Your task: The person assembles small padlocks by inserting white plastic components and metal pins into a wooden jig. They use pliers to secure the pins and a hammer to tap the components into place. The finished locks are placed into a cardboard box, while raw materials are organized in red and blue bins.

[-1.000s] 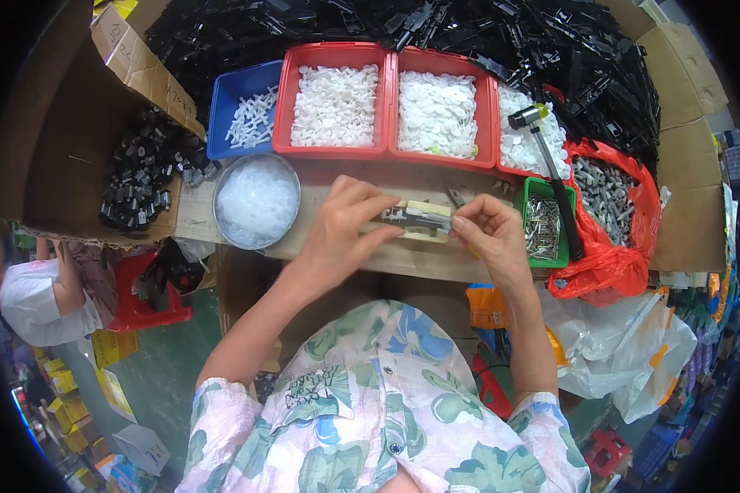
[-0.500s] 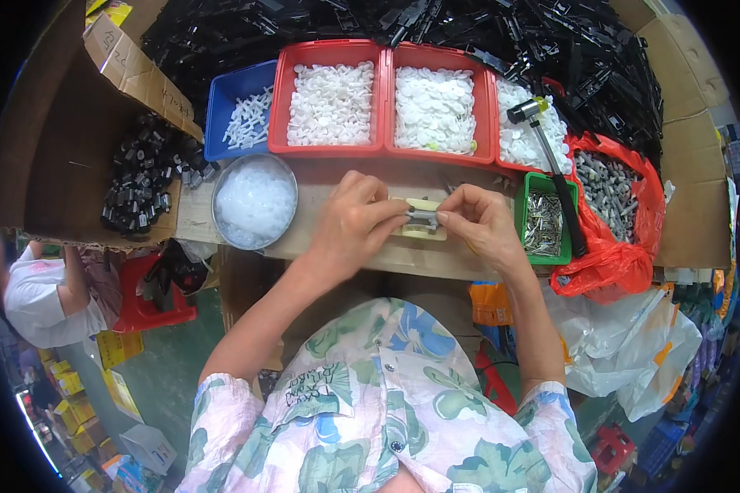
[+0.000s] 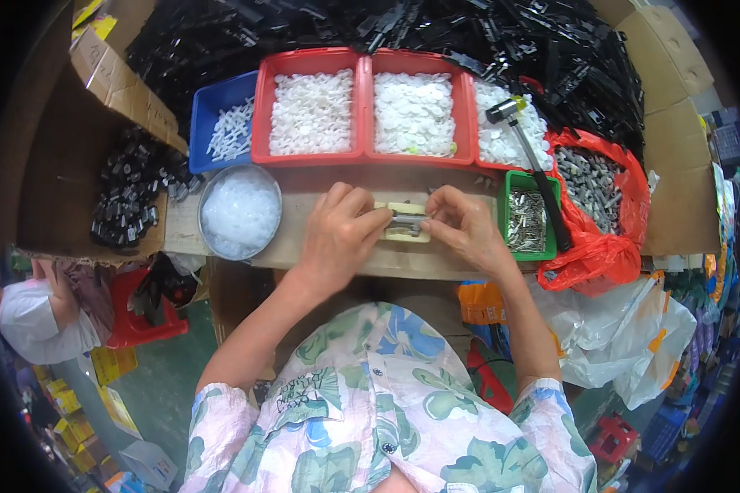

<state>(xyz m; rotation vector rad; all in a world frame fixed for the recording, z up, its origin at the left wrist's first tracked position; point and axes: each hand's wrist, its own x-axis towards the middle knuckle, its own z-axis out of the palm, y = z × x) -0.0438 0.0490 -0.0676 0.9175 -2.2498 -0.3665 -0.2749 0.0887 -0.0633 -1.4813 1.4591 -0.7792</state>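
Note:
On the cardboard-covered bench in front of me lies a cream block-like holder (image 3: 402,235) with a small grey bar-shaped part (image 3: 407,218) across it. My left hand (image 3: 339,232) has its thumb and fingers closed on the left end of the grey part. From the other side, my right hand (image 3: 467,231) pinches the right end between thumb and forefinger. The fingertips hide both ends of the part. A green tray (image 3: 554,191) of small silvery metal pins (image 3: 526,220) stands just right of my right hand, and a black-handled hammer (image 3: 543,181) rests across it.
A metal bowl (image 3: 278,202) of translucent white material stands left. Behind are a blue tray (image 3: 201,115) and red trays (image 3: 366,123) of white plastic parts. A red bag (image 3: 584,263) holds grey parts, right. Black parts (image 3: 469,33) are heaped behind; a person (image 3: 37,320) sits left.
The whole view has shifted slightly, so the bench things appear farther left. Both hands stay at the grey part on the cream holder, with only slight finger movement.

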